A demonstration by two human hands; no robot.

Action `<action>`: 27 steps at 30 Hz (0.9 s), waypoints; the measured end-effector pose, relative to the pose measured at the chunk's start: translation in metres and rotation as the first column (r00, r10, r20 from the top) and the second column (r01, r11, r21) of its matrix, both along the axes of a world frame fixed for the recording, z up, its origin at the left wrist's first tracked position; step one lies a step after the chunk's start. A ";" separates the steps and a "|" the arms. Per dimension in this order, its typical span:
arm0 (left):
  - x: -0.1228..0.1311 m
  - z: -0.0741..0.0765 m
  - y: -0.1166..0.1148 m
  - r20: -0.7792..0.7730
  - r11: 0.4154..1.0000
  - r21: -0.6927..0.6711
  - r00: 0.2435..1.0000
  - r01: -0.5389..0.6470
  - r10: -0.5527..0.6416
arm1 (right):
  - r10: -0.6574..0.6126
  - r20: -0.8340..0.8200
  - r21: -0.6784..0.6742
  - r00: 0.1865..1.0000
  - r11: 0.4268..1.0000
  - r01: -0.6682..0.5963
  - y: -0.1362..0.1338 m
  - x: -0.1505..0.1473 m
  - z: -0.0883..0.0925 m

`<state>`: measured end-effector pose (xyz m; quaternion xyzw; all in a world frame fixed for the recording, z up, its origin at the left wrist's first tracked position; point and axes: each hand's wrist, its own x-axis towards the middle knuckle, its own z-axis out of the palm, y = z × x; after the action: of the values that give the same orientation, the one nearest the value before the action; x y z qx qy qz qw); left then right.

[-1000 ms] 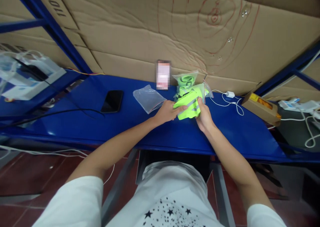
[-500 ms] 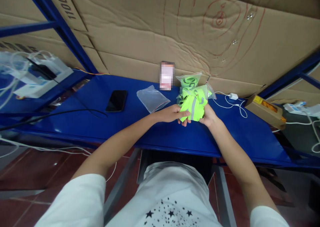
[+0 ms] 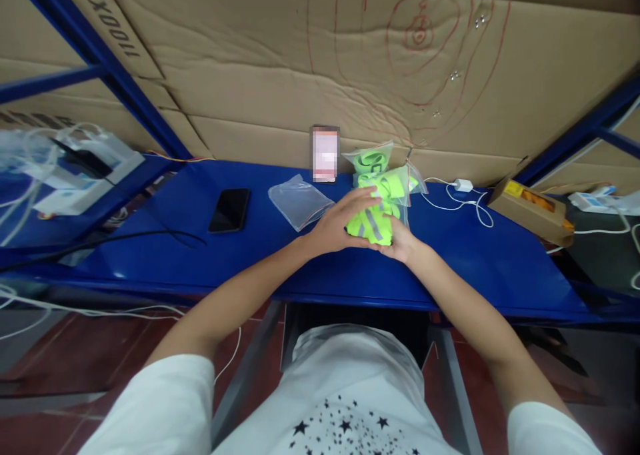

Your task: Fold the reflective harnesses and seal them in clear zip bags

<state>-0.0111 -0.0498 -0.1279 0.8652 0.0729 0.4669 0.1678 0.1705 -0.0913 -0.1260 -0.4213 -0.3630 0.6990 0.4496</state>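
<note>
A folded bundle of neon-yellow reflective fabric (image 3: 371, 227) with grey stripes is between my two hands, just above the table. My left hand (image 3: 336, 225) cups its left side, with some fingers stretched over the top and others along the lower edge. My right hand (image 3: 401, 240) grips the bundle from the right, some fingers hidden beneath it. Right behind lie clear zip bags (image 3: 373, 158) with more neon-yellow fabric inside. A flat clear plastic bag (image 3: 299, 201), seemingly with nothing in it, rests to the left of my left hand.
A dark phone (image 3: 229, 209) lies on the blue table (image 3: 165, 241). A second device with a blurred screen (image 3: 325, 155) leans against the cardboard wall (image 3: 240, 61). On the right are a white charger with cable (image 3: 463, 185) and an open cardboard box (image 3: 531, 216). Power strips (image 3: 80, 181) sit at left.
The fabric has been folded into a more compact bundle and sits slightly further left. My left hand has opened from a pinch to fingers stretched over it. The view has shifted slightly.
</note>
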 end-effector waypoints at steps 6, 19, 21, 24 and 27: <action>-0.001 0.004 -0.008 -0.009 0.999 0.048 1.000 -0.006 0.006 | -0.026 0.004 -0.068 1.000 0.997 0.026 -0.008 -0.007 0.000; -0.006 0.010 0.001 -0.066 0.952 -0.217 0.976 -0.216 0.207 | -0.172 0.401 0.398 0.900 0.917 -0.002 -0.014 -0.009 0.009; -0.008 0.011 0.002 -0.114 0.970 -0.183 0.984 -0.159 0.139 | -0.188 0.377 0.377 0.907 0.926 0.035 -0.013 -0.007 0.010; -0.011 0.014 0.005 -0.177 0.984 -0.161 0.983 -0.075 0.046 | -0.171 0.293 0.262 0.941 0.961 0.094 -0.013 -0.006 0.012; -0.014 0.019 0.005 -0.201 0.988 -0.144 0.979 -0.047 0.017 | -0.157 0.233 0.174 0.960 0.978 0.118 -0.014 -0.006 0.016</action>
<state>-0.0250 -0.0445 -0.1088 0.8914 0.1376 0.3740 0.2159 0.1641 -0.1051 -0.1104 -0.4918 -0.4399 0.5774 0.4808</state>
